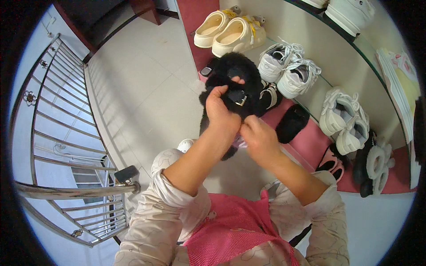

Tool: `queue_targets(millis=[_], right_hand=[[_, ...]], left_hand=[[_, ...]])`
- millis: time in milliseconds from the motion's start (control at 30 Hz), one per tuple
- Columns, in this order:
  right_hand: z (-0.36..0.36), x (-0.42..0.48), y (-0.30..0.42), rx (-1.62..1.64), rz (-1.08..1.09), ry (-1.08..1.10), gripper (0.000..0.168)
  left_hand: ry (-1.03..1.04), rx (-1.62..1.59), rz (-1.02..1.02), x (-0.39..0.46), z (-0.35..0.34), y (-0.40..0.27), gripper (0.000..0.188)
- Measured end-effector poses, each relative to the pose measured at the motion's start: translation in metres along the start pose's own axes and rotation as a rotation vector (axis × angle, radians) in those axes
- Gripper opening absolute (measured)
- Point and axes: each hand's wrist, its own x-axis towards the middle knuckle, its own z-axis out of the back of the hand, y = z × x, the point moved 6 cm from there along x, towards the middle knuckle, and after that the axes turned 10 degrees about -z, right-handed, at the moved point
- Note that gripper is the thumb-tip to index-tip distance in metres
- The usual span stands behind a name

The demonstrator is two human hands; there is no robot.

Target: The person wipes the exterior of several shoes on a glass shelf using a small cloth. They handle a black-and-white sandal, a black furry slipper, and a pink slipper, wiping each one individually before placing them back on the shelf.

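Note:
My left hand (221,108) holds a black fluffy slipper (244,65) with a metal buckle (242,100) on its strap. Its fingertips show through the slipper's opening. Close by the left wrist, my right hand (261,138) has its fingers curled in at the slipper's near end. Whatever lies between those fingers is hidden. Just below the hands shows a bit of shiny, pinkish translucent material (241,142), mostly covered. More black fluffy material (229,153) hangs beneath my left forearm. Another black fluffy slipper (293,123) rests on the pink bottom board of the shoe rack.
Cream clogs (233,35) and white lace-up sneakers (289,68) stand on a glass shelf (311,111). Pink-and-black slippers (331,163) and grey fluffy slippers (377,163) sit lower right. A metal railing (76,191) runs along the left, beside the tiled floor (146,79).

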Motion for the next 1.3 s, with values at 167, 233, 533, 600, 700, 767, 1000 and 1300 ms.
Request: queue_targets(millis=[167,233,533,600,700,767,1000,1300], right_hand=[[-0.036,-0.021,0.018,-0.117,0.137,0.142,0.015],[-0.055,-0.031,0.021,-0.131,0.125,0.298,0.013],[-0.020,-0.033,-0.003,0.245,0.046,0.645,0.021],[0.012,-0.012,-0.017,0.336,-0.103,0.480,0.026],[0.056,0.005,-0.044,0.443,-0.253,-0.061,0.029],[0.073,0.008,-0.052,0.437,-0.331,-0.202,0.027],[0.103,0.015,-0.076,0.327,-0.376,-0.461,0.024],[0.081,0.007,-0.060,0.202,-0.261,-0.286,0.031]], left_hand=[[-0.066,-0.002,-0.008,0.007,0.003,0.003,0.031],[-0.042,-0.014,-0.004,0.007,0.000,0.000,0.031],[0.124,-0.016,0.177,0.006,-0.010,-0.008,0.029],[0.145,-0.024,0.195,0.003,-0.012,-0.008,0.028],[0.196,-0.037,0.231,-0.001,-0.013,-0.002,0.026],[0.215,-0.031,0.277,-0.007,-0.014,0.005,0.026],[0.292,0.157,0.487,-0.031,0.000,0.031,0.025],[0.305,0.200,0.468,-0.027,0.002,0.032,0.025]])
